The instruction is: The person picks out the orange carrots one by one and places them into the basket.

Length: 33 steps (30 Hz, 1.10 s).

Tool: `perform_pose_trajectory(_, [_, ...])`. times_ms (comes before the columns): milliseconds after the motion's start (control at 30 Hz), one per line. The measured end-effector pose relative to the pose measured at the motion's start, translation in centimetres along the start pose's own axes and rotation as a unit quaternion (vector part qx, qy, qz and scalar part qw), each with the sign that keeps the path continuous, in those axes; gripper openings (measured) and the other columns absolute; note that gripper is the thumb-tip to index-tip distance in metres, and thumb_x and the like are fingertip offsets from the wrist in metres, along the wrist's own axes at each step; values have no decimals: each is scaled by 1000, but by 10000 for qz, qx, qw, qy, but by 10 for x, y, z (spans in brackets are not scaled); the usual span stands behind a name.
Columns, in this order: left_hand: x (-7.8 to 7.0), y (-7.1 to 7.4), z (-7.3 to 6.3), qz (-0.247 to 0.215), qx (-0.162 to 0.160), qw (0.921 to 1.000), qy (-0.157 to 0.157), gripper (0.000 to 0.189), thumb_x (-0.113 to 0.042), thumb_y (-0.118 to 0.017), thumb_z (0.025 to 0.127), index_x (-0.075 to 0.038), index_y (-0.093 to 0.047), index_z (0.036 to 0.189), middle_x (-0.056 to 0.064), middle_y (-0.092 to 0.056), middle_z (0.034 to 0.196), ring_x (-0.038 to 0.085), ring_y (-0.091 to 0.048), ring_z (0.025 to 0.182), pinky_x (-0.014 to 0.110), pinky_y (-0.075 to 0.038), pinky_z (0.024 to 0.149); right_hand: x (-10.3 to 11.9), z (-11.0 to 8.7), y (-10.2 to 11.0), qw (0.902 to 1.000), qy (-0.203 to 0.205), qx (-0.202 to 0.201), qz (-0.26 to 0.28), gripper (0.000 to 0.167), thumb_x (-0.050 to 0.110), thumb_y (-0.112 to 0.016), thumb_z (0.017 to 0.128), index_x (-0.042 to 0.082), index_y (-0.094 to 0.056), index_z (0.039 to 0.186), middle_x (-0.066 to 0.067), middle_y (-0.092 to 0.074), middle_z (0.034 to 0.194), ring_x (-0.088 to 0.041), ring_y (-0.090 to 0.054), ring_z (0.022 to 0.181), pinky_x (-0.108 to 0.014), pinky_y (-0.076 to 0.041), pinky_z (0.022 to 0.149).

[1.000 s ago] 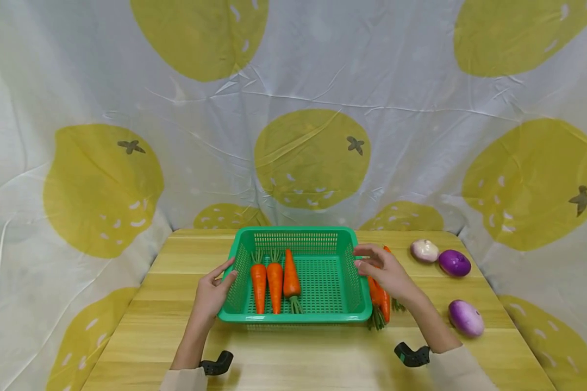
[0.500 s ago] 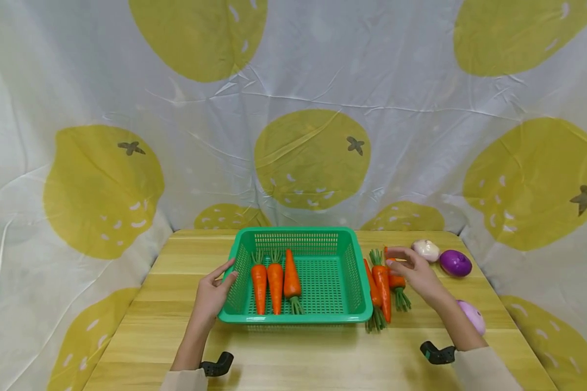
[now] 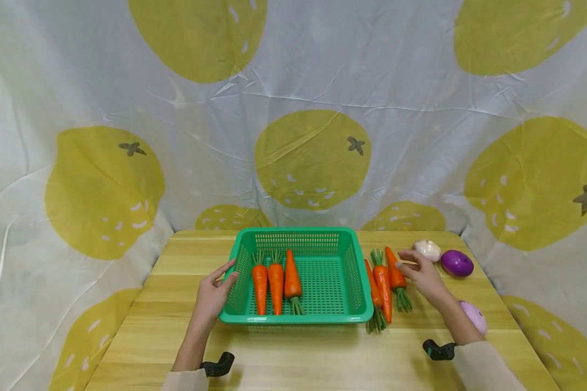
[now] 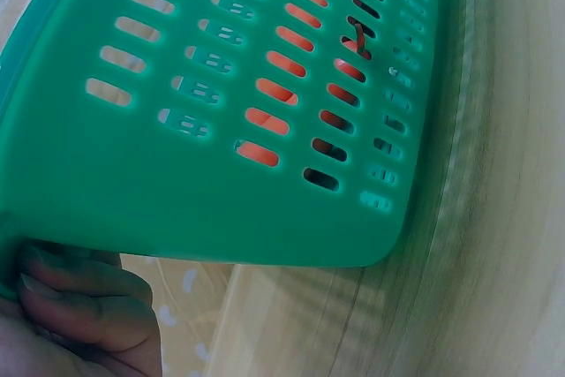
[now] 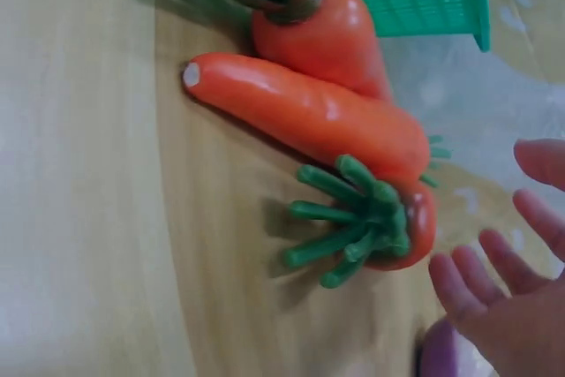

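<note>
My left hand (image 3: 211,290) grips the left rim of a green plastic basket (image 3: 293,319); in the left wrist view, curled fingers (image 4: 93,306) sit at its rim. Inside the basket, toward its left, lie three orange carrots (image 3: 276,285) with green stubs. Three more carrots lie side by side just outside its right wall, the middle one (image 3: 382,288) pointing the other way from its neighbours. My right hand (image 3: 424,277) is beside the outermost carrot (image 3: 395,271). In the right wrist view its fingers are spread and relaxed, with nothing held, a little apart from that carrot.
On the wooden table (image 3: 293,358), a whitish onion-like bulb (image 3: 426,250) and a purple one (image 3: 457,263) stand at the back right. A lilac one (image 3: 473,316) is partly behind my right forearm. A lemon-print cloth (image 3: 313,65) hangs behind and on both sides.
My right hand has moved right, from the basket's right rim past the carrots to the outermost one's far side, uncovering them. The left hand and basket have stayed put.
</note>
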State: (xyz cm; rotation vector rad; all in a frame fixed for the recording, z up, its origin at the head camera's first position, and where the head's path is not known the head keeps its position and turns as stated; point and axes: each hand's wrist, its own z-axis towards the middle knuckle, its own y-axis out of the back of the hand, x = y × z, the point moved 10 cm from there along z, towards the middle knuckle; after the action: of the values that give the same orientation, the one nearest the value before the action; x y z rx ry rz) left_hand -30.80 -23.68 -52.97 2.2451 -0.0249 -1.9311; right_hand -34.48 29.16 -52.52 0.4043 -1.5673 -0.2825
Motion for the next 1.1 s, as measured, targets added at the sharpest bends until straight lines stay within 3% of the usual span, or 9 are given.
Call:
perform_pose_trajectory(133, [-2, 2, 0, 107, -80, 9999, -88, 47, -27, -65, 104, -22, -56, 150, 26, -76, 90, 41, -75, 74, 46, -62, 65, -12, 3, -3, 9997, -188, -30, -183, 59, 28, -61, 106, -1, -41, 153, -31, -30, 160, -52, -38, 141, -58, -45, 109])
perform_pose_trajectory(233, [-2, 3, 0, 160, -142, 9996, -156, 47, -30, -66, 103, -24, -58, 149, 25, -76, 89, 40, -74, 74, 45, -62, 64, -21, 7, -7, 9994, -211, 13, -288, 57, 25, -61, 105, 1, -42, 153, -31, -33, 158, -53, -40, 139, -58, -46, 108])
perform_pose_trajectory(433, [1, 2, 1, 176, -157, 9996, -121, 48, -32, -67, 102, -24, -58, 149, 24, -77, 92, 41, -75, 77, 45, -62, 66, -37, 10, -14, 9990, -205, 182, -348, 50, 13, -62, 104, 0, -48, 150, -32, -38, 157, -54, -46, 138, -38, -55, 97])
perform_pose_trajectory(600, [3, 2, 1, 153, -165, 9997, -115, 47, -31, -67, 103, -25, -58, 149, 23, -77, 99, 40, -75, 80, 45, -62, 68, -39, 7, -18, 9990, -150, 258, -341, 49, 16, -65, 102, -1, -53, 146, -33, -44, 153, -50, -55, 132, -26, -55, 88])
perform_pose_trajectory(700, [3, 2, 1, 71, -137, 9999, -65, 48, -30, -66, 103, -25, -57, 149, 23, -77, 103, 40, -76, 82, 49, -63, 71, -38, 5, -17, 9986, -176, 236, -437, 49, 19, -68, 101, 0, -56, 145, -31, -49, 150, -48, -57, 130, -30, -57, 89])
perform_pose_trajectory(900, [-10, -1, -7, -38, -15, 10000, 84, 48, -22, -64, 104, -19, -55, 151, 22, -78, 102, 41, -76, 83, 56, -61, 75, -39, 2, -14, 9954, -307, 175, -893, 54, 25, -74, 97, 1, -58, 143, -36, -50, 146, -54, -50, 133, -53, -54, 100])
perform_pose_trajectory(1100, [-24, -3, -16, -48, 72, 10000, 25, 49, -20, -64, 104, -14, -53, 152, 22, -78, 101, 40, -75, 82, 53, -62, 73, -37, 1, -10, 9906, -433, 30, -1300, 60, 30, -81, 90, 2, -61, 140, -35, -58, 137, -51, -56, 126, -53, -56, 94])
